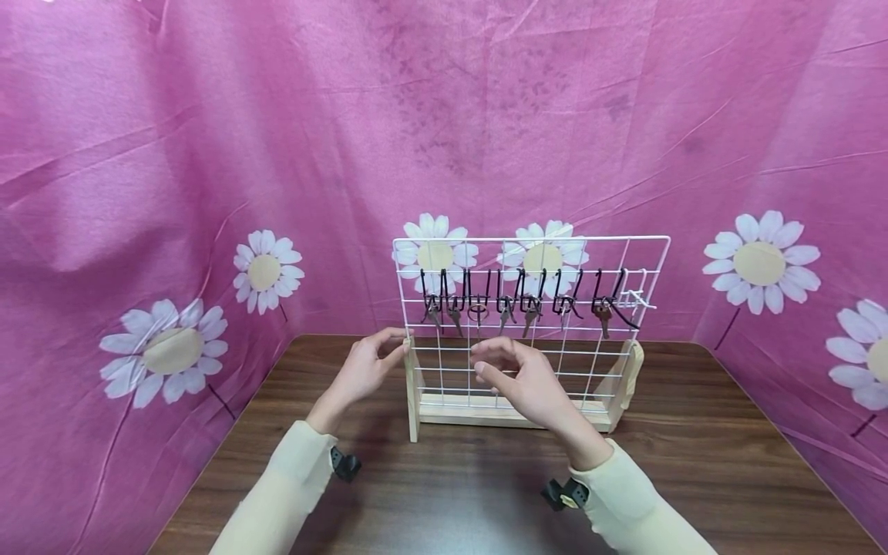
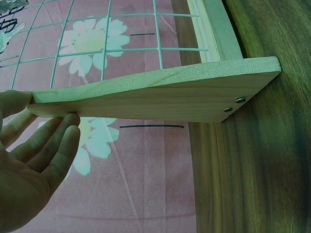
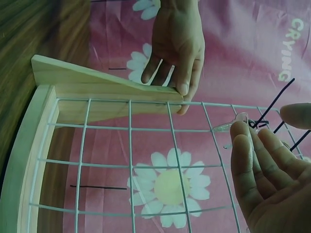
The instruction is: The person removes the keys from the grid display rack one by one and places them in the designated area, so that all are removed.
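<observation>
A white wire grid rack (image 1: pixel 555 239) stands upright in a wooden base. My left hand (image 1: pixel 366 364) holds the top end of its left wooden side support (image 2: pixel 146 94), thumb on one side and fingers on the other. Along the grid's upper part hang several black hooks (image 1: pixel 598 287) with metal keys, among them a brown key (image 1: pixel 604 317) at the right. My right hand (image 1: pixel 527 379) hovers in front of the middle of the grid, below the hooks, thumb apart from loosely bent fingers and nothing between them. In the right wrist view, its fingertips overlap a silver key (image 3: pixel 224 127).
A white hook-like piece (image 1: pixel 634 299) hangs at the grid's right end. The right wooden support (image 1: pixel 627 370) and a bottom bar (image 1: pixel 486 416) carry the grid on a dark wooden table (image 1: pixel 430 493). Behind hangs a pink cloth (image 1: pixel 333 154) with white daisies.
</observation>
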Motion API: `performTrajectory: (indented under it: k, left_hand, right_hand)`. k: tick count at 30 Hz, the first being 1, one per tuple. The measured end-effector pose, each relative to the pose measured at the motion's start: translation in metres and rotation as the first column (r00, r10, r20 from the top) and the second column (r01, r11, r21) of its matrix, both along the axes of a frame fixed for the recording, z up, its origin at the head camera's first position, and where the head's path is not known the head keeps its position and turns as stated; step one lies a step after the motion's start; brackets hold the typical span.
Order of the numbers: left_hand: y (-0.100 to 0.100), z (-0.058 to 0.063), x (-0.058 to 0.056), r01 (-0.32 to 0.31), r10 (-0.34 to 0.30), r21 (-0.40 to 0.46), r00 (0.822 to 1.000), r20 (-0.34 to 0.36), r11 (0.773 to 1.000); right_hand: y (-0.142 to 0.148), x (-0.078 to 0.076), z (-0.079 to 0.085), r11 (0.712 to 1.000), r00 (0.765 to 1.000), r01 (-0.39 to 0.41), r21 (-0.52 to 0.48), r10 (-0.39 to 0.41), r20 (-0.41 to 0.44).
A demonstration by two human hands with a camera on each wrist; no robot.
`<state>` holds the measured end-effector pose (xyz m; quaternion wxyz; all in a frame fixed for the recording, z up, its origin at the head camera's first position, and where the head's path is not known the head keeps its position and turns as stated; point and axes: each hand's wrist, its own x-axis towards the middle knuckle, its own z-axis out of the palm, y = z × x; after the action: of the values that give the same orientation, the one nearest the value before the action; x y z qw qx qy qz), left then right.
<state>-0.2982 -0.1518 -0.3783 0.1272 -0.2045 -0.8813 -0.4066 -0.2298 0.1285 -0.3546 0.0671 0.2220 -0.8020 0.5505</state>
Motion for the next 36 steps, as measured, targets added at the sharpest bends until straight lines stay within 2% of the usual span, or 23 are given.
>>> performTrajectory:
  k: [15, 25, 36]
  left_hand:
    - [0.000, -0.001, 0.000, 0.006, -0.006, 0.009, 1.000, 0.006, 1.000]
    - [0.000, 0.000, 0.001, 0.004, -0.004, 0.013, 1.000, 0.007, 1.000]
    - [0.000, -0.001, 0.001, -0.008, 0.008, 0.008, 1.000, 0.011, 1.000]
  right_hand:
    - [-0.013, -0.004, 0.004, 1.000, 1.000, -0.013, -0.020, 0.013, 0.013]
    - [-0.023, -0.007, 0.006, 1.000, 1.000, -0.012, 0.003, 0.012, -0.006]
    - [-0.038, -0.011, 0.007, 0.998, 0.999, -0.039, -0.056, 0.041, 0.027]
